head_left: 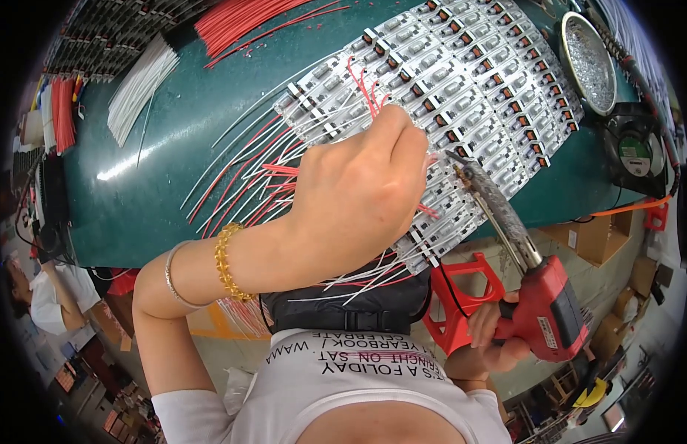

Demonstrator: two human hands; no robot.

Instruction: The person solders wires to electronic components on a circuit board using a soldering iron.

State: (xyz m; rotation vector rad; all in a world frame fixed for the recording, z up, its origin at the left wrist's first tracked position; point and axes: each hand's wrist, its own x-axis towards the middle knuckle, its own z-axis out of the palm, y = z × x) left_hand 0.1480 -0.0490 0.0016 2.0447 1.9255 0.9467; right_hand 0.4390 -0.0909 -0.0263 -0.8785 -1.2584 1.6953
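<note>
My left hand [362,189] is closed over a panel of small circuit boards [499,85], its fingers pinched near the boards. A bundle of red wires [282,170] runs through the hand, showing on both sides of it; the fingertips are hidden. My right hand [495,342] grips a red and black soldering gun [554,311] by the handle. Its tip points at the boards just right of my left fingers; whether it touches them I cannot tell. Red and white wires [244,174] trail from the panel's left side, and several short red ones stand up beyond my left hand.
Loose red wires [244,22] and white wires [140,89] lie on the green table [188,148]. At the right are a metal dish [613,96] of silvery bits and a black fan [635,155]. A red stool [462,277] stands below the edge. Another person [55,300] is at left.
</note>
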